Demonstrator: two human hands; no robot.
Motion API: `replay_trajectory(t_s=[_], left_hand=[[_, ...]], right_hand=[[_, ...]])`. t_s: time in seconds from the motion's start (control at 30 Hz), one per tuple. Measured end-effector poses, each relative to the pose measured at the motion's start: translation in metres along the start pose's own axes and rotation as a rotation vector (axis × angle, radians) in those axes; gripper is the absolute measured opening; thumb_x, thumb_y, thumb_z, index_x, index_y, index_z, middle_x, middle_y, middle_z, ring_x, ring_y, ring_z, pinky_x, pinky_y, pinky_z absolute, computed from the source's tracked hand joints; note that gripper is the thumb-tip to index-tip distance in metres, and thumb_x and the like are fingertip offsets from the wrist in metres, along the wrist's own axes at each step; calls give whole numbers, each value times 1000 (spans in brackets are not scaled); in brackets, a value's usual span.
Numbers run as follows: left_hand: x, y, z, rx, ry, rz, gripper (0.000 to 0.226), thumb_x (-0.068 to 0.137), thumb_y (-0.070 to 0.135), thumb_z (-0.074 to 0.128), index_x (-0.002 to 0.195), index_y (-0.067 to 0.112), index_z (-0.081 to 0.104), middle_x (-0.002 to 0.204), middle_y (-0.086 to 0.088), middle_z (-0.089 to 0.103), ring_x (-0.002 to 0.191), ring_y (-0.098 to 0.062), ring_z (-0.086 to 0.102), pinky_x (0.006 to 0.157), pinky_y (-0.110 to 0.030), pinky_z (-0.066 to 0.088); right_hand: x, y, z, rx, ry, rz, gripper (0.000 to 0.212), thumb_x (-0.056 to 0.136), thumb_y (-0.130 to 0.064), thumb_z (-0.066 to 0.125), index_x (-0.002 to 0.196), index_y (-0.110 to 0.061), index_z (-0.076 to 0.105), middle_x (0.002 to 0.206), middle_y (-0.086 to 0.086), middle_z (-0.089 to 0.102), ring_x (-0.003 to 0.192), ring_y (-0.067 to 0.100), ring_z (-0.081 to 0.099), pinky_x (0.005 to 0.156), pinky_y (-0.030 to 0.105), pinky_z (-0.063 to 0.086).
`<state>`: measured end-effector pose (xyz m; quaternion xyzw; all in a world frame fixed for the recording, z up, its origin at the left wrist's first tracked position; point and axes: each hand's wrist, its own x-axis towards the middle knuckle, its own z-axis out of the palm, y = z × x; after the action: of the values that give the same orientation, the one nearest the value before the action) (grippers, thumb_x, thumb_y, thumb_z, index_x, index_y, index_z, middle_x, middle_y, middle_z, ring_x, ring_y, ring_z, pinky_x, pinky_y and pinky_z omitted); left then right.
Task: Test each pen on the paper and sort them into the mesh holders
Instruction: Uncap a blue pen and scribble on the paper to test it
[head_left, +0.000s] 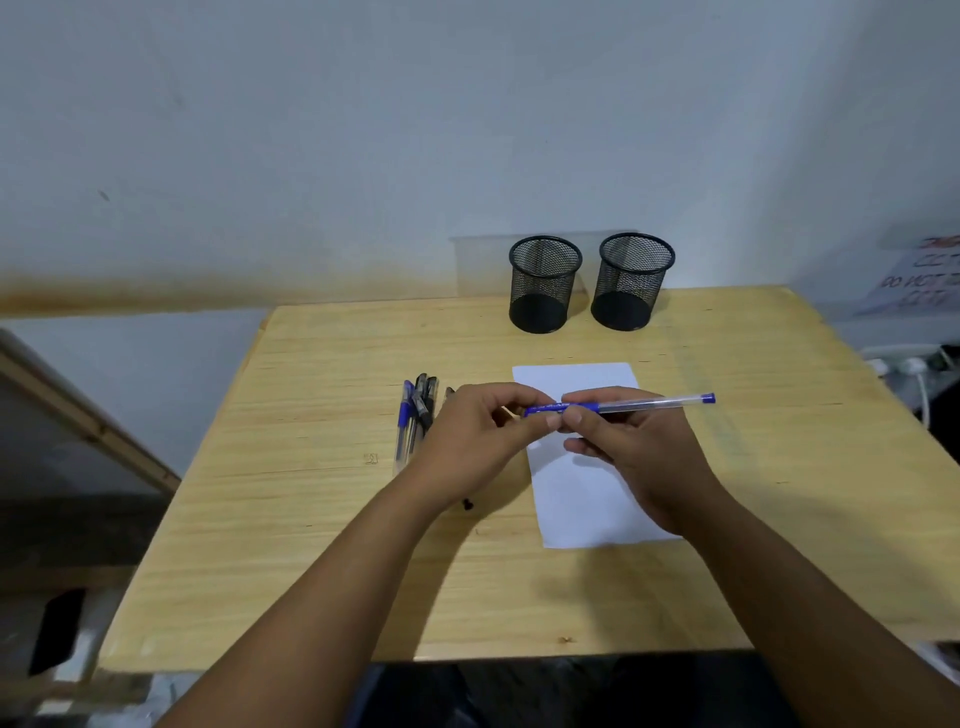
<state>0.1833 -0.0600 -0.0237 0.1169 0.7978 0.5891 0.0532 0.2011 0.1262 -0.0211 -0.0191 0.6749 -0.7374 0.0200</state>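
A blue pen (644, 404) with a clear barrel is held level above the white paper (582, 499). My left hand (478, 441) pinches its blue cap end and my right hand (634, 457) grips the barrel beside it. A bunch of several blue and black pens (415, 415) lies on the table left of my left hand, partly hidden by it. Two black mesh holders stand at the table's far edge: the left holder (544, 283) and the right holder (635, 280). Both look empty.
The wooden table (311, 519) stands against a pale wall. A small black bit (467, 503) lies by my left wrist. Cables and a white power strip (904, 366) sit off the right edge. A wooden frame (83, 415) leans at left.
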Motion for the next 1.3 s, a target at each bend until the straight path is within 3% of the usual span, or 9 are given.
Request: replay_trajectory(t_s=[0.17, 0.27, 0.5, 0.6, 0.77, 0.83, 0.97, 1.1, 1.3], left_hand=[[4, 1, -4, 79, -30, 61, 15, 93, 19, 67, 93, 29, 77, 82, 14, 72, 75, 2, 60, 69, -11, 43], [7, 0, -8, 75, -64, 19, 14, 94, 20, 66, 96, 27, 77, 74, 21, 69, 61, 6, 56, 60, -8, 40], [16, -3, -25, 36, -20, -161, 11, 93, 26, 68, 93, 25, 79, 84, 6, 74, 73, -2, 61, 67, -22, 53], [28, -6, -18, 219, 92, -161, 16, 93, 29, 64, 99, 29, 78, 74, 24, 68, 70, 9, 60, 59, -7, 41], [42, -22, -10, 565, 243, -150, 28, 95, 22, 54, 116, 23, 73, 113, 6, 72, 95, -12, 64, 72, -19, 40], [45, -27, -10, 687, 258, -151, 19, 93, 21, 53, 90, 25, 71, 94, 3, 70, 87, -18, 60, 72, -29, 36], [51, -32, -7, 900, 281, -152, 36, 89, 21, 52, 59, 19, 33, 58, 2, 43, 63, -24, 40, 70, -35, 37], [52, -38, -6, 962, 254, -142, 37, 88, 20, 51, 58, 17, 30, 55, 2, 37, 61, -23, 36, 62, -33, 30], [41, -30, -4, 907, 225, -55, 17, 82, 30, 59, 78, 15, 52, 76, 6, 49, 80, -26, 51, 64, -32, 29]], right_hand=[[0, 4, 3, -41, 32, -74, 11, 79, -15, 78, 83, -25, 77, 85, 5, 78, 80, 23, 76, 70, 21, 59], [1, 6, 5, -52, 34, -96, 19, 83, -5, 74, 83, -24, 77, 83, 6, 78, 79, 23, 76, 69, 22, 59], [8, 4, -14, 62, 152, -67, 17, 82, -6, 76, 81, -22, 80, 82, 10, 78, 81, 26, 76, 72, 24, 60], [14, 12, -13, 30, 219, -45, 15, 86, -8, 74, 84, -22, 79, 84, 7, 78, 84, 23, 76, 74, 25, 60], [15, 32, -12, -48, 275, -14, 12, 87, -13, 74, 83, -24, 78, 83, 4, 78, 83, 21, 76, 72, 24, 60], [13, 37, -11, -126, 257, -24, 11, 86, -16, 75, 83, -26, 77, 85, -1, 78, 81, 18, 76, 70, 24, 60], [10, 43, -7, -253, 226, -54, 13, 86, -20, 75, 80, -31, 75, 83, -10, 77, 78, 11, 75, 66, 17, 57], [5, 45, -5, -326, 192, -66, 22, 87, -21, 74, 74, -39, 73, 82, -13, 76, 77, 8, 74, 68, 19, 57], [-8, 46, -6, -327, 189, -41, 21, 87, -24, 74, 81, -44, 72, 79, -12, 76, 76, 8, 73, 70, 30, 58]])
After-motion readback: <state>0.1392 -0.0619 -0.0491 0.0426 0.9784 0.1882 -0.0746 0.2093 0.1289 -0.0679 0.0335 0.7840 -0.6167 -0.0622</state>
